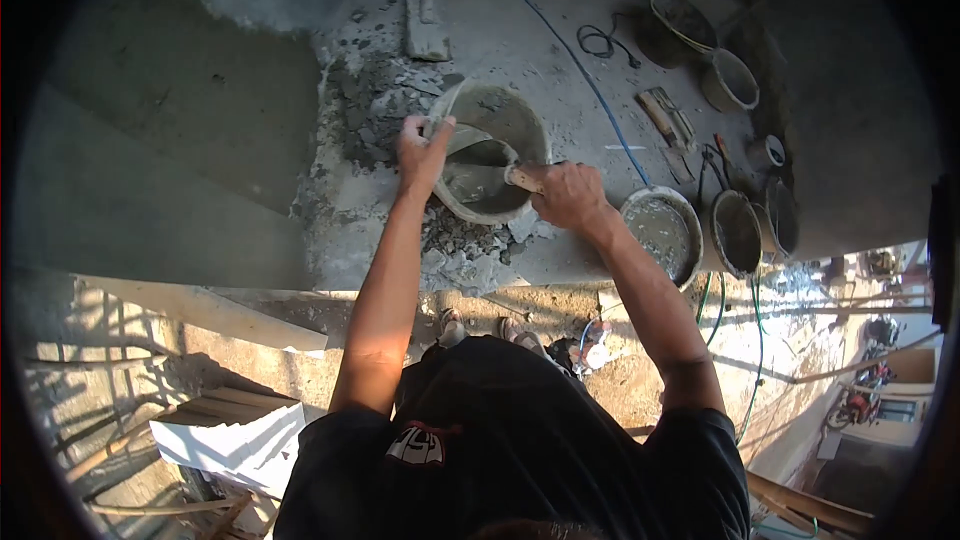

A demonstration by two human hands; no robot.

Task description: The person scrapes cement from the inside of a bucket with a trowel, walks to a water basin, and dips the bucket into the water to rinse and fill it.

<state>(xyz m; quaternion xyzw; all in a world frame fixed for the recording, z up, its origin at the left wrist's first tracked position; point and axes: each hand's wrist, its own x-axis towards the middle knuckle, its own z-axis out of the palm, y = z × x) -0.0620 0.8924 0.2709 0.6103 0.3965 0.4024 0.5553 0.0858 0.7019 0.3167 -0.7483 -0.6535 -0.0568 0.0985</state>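
A round, mortar-crusted bucket (537,130) stands on the grey slab, with wet grey mortar at its bottom. My left hand (425,152) is closed on the bucket's left rim. In my right hand (570,192), at the right side of the bucket, is the handle of a trowel (524,177). The trowel's blade reaches into the bucket and is partly hard to make out. Crumbled mortar (465,250) lies on the slab in front of the bucket and to its left.
A wooden float (428,25) lies behind the bucket. To the right are a bucket of grey liquid (660,235), a dark bucket (737,232), tools (668,120) and a blue cable (590,83). A plastered wall (160,140) rises at left.
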